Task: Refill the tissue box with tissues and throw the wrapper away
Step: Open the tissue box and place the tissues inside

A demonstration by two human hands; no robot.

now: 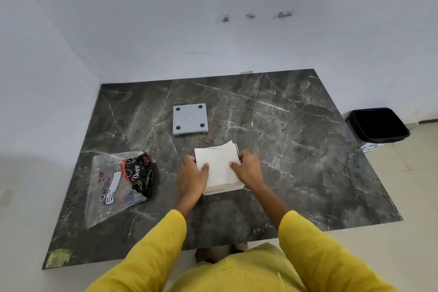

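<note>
**Tissues (219, 168) squared up between both hands**

Tissues lying as a loose white stack near the front middle of the table (296, 130), top sheet sitting slightly askew. Likely feeling light, soft and springy, sheets sliding over one another and tearing or creasing under a hard pinch. Best gripping from two opposite sides, low on the stack, pressing inward so the whole pile lifts as one.

Left hand (192, 173) cupping the left edge, thumb resting flat on the top sheet, fingers partly curled round the side. Right hand (248, 168) mirroring on the right edge, thumb on top, fingers wrapping the far corner. Both half-closed and pressing toward each other, not fully clamped; lifting or only squaring, hard to tell.

Wrapper (118, 185) lying empty and crumpled well to the left. Box (190, 119) sitting farther back, grey, four dark feet facing up, just beyond the stack. Bin (376, 125) standing on the floor off the far right corner, apart from everything.
</note>
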